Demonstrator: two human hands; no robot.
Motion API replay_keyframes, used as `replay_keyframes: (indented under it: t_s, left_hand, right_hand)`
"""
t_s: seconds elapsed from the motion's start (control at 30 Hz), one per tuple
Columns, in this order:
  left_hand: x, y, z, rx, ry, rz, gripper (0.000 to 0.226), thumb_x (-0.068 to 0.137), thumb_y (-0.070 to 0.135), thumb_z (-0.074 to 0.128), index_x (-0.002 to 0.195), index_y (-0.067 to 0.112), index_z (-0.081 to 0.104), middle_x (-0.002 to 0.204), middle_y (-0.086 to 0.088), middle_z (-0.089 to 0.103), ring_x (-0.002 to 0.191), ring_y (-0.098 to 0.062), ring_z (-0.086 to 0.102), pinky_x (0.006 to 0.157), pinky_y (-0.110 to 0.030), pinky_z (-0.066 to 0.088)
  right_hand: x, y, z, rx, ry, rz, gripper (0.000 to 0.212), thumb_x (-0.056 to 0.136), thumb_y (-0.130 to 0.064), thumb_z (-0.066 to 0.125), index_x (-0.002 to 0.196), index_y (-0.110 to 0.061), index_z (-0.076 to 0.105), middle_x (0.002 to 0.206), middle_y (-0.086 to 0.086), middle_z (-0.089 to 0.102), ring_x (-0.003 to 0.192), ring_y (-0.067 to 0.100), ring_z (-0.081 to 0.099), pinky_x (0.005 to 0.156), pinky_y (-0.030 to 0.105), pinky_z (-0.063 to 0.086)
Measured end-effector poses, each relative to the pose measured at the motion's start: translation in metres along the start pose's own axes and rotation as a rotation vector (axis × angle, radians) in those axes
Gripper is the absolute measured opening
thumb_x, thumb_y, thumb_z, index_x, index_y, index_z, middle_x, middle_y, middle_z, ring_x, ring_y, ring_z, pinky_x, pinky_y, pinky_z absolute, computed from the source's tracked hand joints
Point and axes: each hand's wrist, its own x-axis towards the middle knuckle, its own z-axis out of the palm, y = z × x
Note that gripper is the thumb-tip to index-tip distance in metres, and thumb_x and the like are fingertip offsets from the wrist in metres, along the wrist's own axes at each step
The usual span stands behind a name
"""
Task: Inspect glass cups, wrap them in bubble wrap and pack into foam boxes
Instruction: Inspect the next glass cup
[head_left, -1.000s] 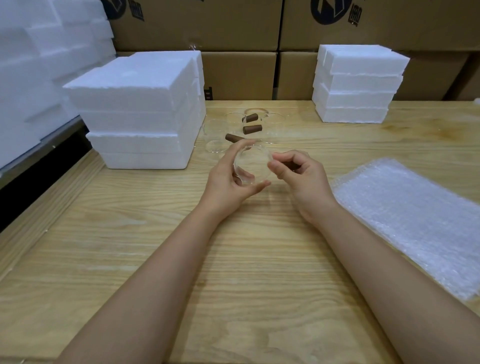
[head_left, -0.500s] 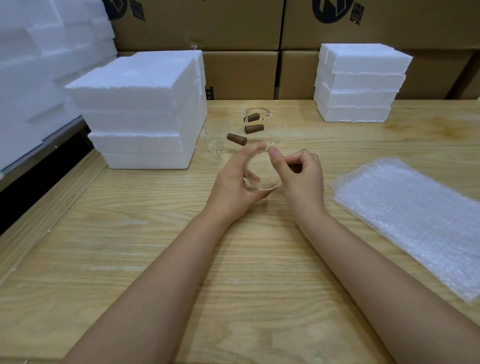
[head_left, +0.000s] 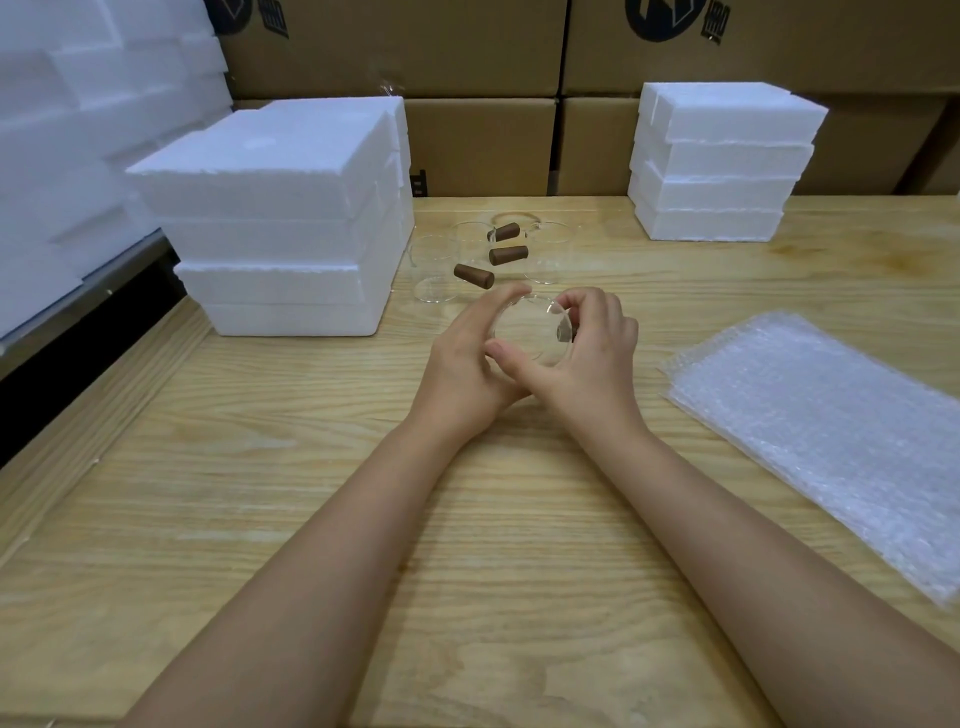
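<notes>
A clear glass cup (head_left: 530, 332) with a brown handle is held between both hands above the middle of the wooden table (head_left: 311, 493). My left hand (head_left: 467, 364) curls round its left side, and my right hand (head_left: 587, 358) grips its right side at the handle. Behind them stand several more glass cups (head_left: 436, 275) with brown handles (head_left: 474, 276). A stack of bubble wrap sheets (head_left: 831, 431) lies flat to the right. Foam boxes are stacked at the back left (head_left: 280, 218) and back right (head_left: 722, 161).
Cardboard cartons (head_left: 478, 145) form a wall behind the table. More white foam pieces (head_left: 78, 130) are piled off the table's left edge, beyond a dark gap (head_left: 62, 364).
Both hands have turned the cup between them; my right hand has shifted from pinching near the rim to gripping the cup's right side, with its thumb crossing under toward my left hand.
</notes>
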Motion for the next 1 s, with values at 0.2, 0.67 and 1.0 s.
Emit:
replay_keyframes:
  t_s: [0.2, 0.67, 1.0]
  left_hand:
    - [0.0007, 0.0037, -0.0017, -0.029, -0.008, -0.026, 0.066, 0.065, 0.024, 0.08, 0.123, 0.038, 0.05, 0.116, 0.017, 0.058, 0.061, 0.009, 0.053, 0.064, -0.004, 0.037]
    - [0.0008, 0.003, 0.0003, 0.034, 0.003, 0.032, 0.071, 0.066, 0.022, 0.086, 0.128, 0.025, 0.052, 0.118, 0.009, 0.059, 0.071, -0.004, 0.06, 0.07, -0.009, 0.04]
    - [-0.0005, -0.0001, 0.0034, 0.006, -0.022, 0.066, 0.069, 0.064, 0.007, 0.083, 0.125, 0.023, 0.053, 0.115, 0.011, 0.054, 0.072, 0.001, 0.052, 0.067, -0.003, 0.038]
  right_hand:
    - [0.0007, -0.0033, -0.0043, -0.135, -0.019, -0.078, 0.077, 0.071, -0.074, 0.04, 0.119, -0.017, 0.058, 0.099, -0.001, 0.048, 0.098, 0.024, 0.042, 0.088, 0.02, 0.022]
    - [-0.0002, 0.0017, 0.0005, 0.005, 0.043, -0.065, 0.065, 0.089, -0.05, 0.009, 0.1, -0.012, 0.061, 0.098, 0.0, 0.057, 0.1, 0.028, 0.048, 0.086, 0.009, 0.02]
    - [0.0, -0.0034, 0.0014, 0.013, 0.025, 0.126, 0.059, 0.067, -0.072, 0.053, 0.096, -0.02, 0.052, 0.095, -0.004, 0.048, 0.097, 0.021, 0.044, 0.09, 0.028, 0.032]
